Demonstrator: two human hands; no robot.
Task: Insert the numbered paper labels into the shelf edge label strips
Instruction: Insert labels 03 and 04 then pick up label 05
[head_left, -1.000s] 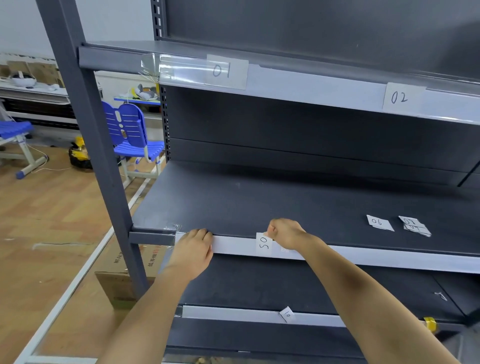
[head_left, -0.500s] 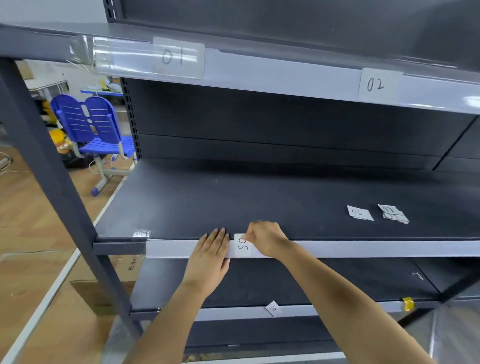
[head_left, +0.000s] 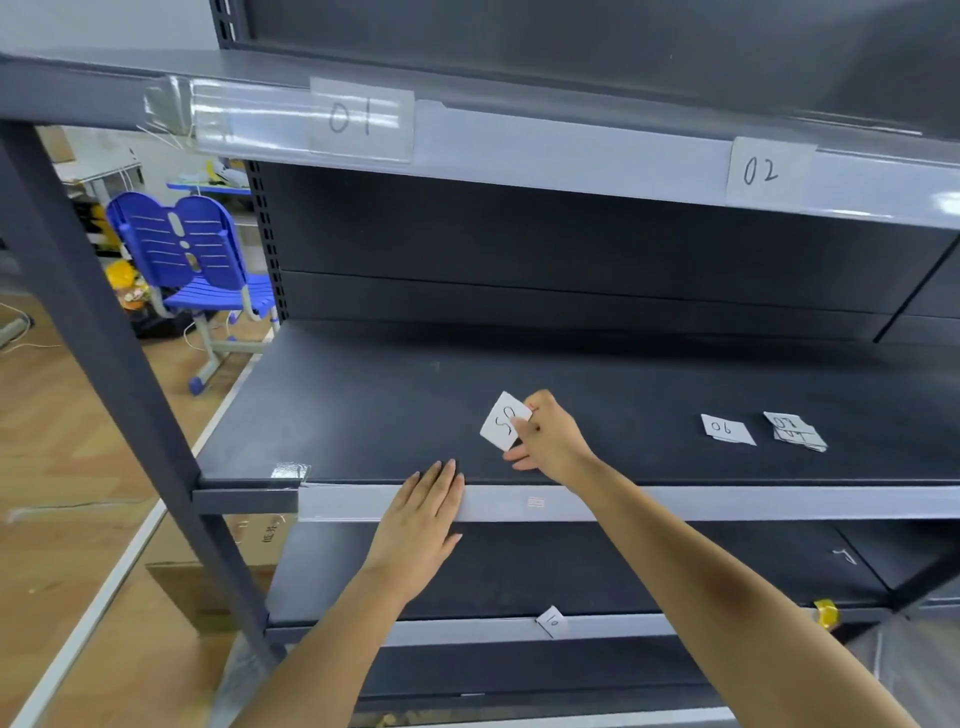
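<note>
Label "05" (head_left: 505, 427) being pinched by right hand (head_left: 550, 441) above middle shelf (head_left: 363, 405), likely reorienting for insertion; left hand (head_left: 423, 519), fingers flat, pressing label strip (head_left: 727, 501) steady.

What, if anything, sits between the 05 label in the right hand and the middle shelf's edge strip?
Nothing visible blocks it. The right hand holds the 05 label above the shelf, and the strip below is bare there; the left hand presses the strip further left.
</note>
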